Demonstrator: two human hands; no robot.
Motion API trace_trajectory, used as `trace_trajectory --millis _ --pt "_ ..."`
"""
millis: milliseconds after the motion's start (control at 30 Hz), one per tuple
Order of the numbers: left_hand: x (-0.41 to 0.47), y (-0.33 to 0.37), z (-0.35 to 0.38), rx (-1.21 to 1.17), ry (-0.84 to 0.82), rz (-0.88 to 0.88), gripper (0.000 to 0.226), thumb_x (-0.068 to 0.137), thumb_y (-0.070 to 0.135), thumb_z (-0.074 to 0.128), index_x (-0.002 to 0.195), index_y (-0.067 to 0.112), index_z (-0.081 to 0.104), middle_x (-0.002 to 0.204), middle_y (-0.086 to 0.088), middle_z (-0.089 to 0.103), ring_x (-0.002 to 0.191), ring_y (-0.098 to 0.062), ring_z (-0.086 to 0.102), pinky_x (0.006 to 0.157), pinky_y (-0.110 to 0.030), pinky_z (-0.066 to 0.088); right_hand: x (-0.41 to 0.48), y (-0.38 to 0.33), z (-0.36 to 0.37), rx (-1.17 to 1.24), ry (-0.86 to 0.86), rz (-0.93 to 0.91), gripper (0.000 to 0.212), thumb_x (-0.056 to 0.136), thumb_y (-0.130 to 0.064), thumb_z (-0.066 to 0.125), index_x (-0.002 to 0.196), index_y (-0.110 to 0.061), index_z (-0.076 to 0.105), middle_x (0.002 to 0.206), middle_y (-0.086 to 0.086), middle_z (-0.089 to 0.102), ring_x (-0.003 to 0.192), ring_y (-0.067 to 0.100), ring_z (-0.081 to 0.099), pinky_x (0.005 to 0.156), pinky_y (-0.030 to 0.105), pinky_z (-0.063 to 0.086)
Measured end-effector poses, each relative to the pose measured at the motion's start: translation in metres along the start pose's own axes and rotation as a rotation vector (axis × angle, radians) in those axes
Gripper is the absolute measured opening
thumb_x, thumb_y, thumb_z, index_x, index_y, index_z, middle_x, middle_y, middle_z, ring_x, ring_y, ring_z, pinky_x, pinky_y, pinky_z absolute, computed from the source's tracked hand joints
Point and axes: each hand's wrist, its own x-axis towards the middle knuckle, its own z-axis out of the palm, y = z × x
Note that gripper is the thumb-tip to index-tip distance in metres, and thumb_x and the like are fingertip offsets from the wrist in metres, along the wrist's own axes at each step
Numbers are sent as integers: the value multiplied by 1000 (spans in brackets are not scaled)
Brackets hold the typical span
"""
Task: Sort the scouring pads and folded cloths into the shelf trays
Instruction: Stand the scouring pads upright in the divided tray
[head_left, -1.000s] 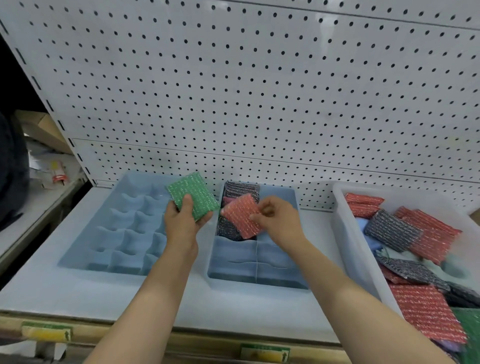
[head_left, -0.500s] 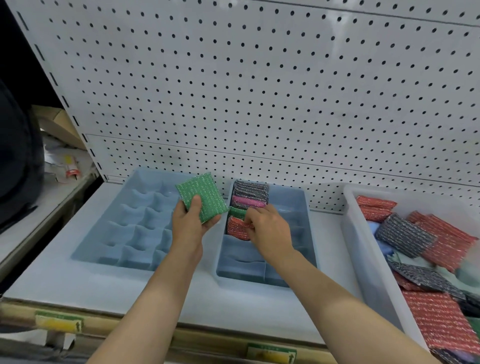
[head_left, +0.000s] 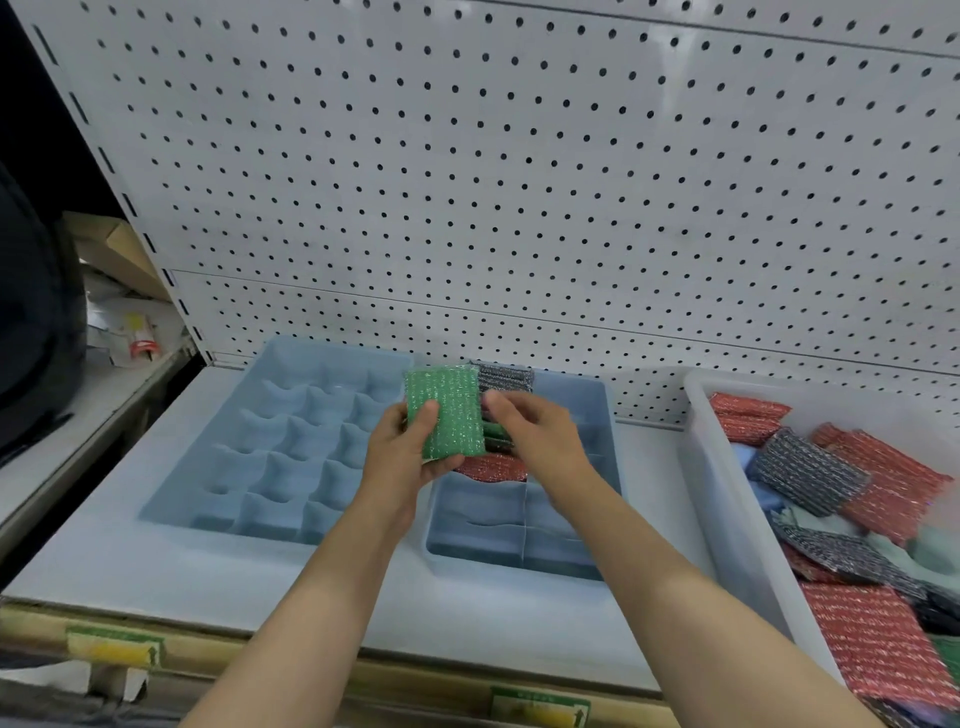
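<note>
My left hand (head_left: 402, 460) grips a green scouring pad (head_left: 447, 410) upright, over the gap between the two blue trays. My right hand (head_left: 532, 439) is beside the pad with loosely bent fingers reaching its right edge and nothing gripped. Behind them, the narrow blue tray (head_left: 605, 415) holds a row of pads on edge, with a grey one (head_left: 506, 376) at the back and a red one (head_left: 493, 467) nearest me. To the left, the wide blue tray (head_left: 234, 467) has several bare compartments.
A white bin (head_left: 727, 519) at the right holds several loose red and grey pads (head_left: 808, 470) and folded blue and green cloths. A white pegboard wall (head_left: 519, 182) closes the back. The shelf's front lip (head_left: 311, 644) carries price labels.
My right hand has let go of the red pad, which now stands in the narrow tray, and moved to the green pad. My left hand has brought the green pad rightward.
</note>
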Motion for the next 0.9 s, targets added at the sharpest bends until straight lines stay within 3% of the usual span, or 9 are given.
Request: trace_trajectory --millis 100,200,267,367,467,533,600,700,900 --pt "-2 -5 5 114 -40 73 17 96 24 64 110 14 64 103 -4 73 88 -17 72 74 -37 62 -5 -2 3 283 -171 140 25 89 -22 72 111 -10 72 102 9 76 93 23 73 85 39 59" --pt "3 -13 1 349 10 171 28 86 40 70 109 24 68 110 0 72 106 -18 67 94 -40 55 -2 4 -9 334 -66 180 25 87 -13 74 110 -4 71 99 13 76 84 23 73 77 37 59" --pt "5 -21 -2 466 28 137 40 91 39 66 127 22 61 126 1 64 118 -17 59 103 -35 47 -1 8 -23 215 -14 157 28 82 -14 79 107 -5 71 95 8 76 81 14 72 77 29 57" --pt "5 -39 -3 558 26 61 45 99 27 58 141 14 50 129 1 59 121 -19 56 99 -32 44 -8 7 -34 -106 -48 77 25 79 -18 82 101 -12 72 86 -4 70 73 1 64 69 12 48" --pt "4 -50 -4 476 5 52 25 100 13 55 123 14 65 113 -2 70 108 -17 66 85 -24 50 -14 10 -32 -567 -62 -70 21 80 -25 80 97 -15 72 85 -2 66 79 13 61 75 27 51" --pt "1 -48 -6 394 -9 36 22 100 9 53 116 18 66 104 7 70 94 1 66 77 -13 49 -18 9 -28 -803 -74 -166 18 81 -28 76 82 -13 65 80 2 65 77 21 59 70 34 50" --pt "-1 -47 -7 326 -9 18 24 100 9 53 115 23 65 104 12 68 92 7 62 74 -11 46 -20 6 -27 -877 -81 -189 23 82 -27 73 74 -15 57 78 3 61 75 24 56 65 34 46" --pt "0 -50 -7 287 -1 2 25 99 10 53 116 24 65 111 6 68 100 -5 60 86 -24 46 -21 -3 -27 -968 -87 -211 26 85 -27 72 70 -16 53 77 2 58 75 23 53 64 33 45" --pt "3 -54 -9 256 11 -28 30 101 19 52 130 19 60 122 0 64 114 -16 56 96 -31 42 -25 -9 -24 -1122 -144 -210 14 88 -24 71 86 -10 67 86 7 60 85 26 59 67 30 42"
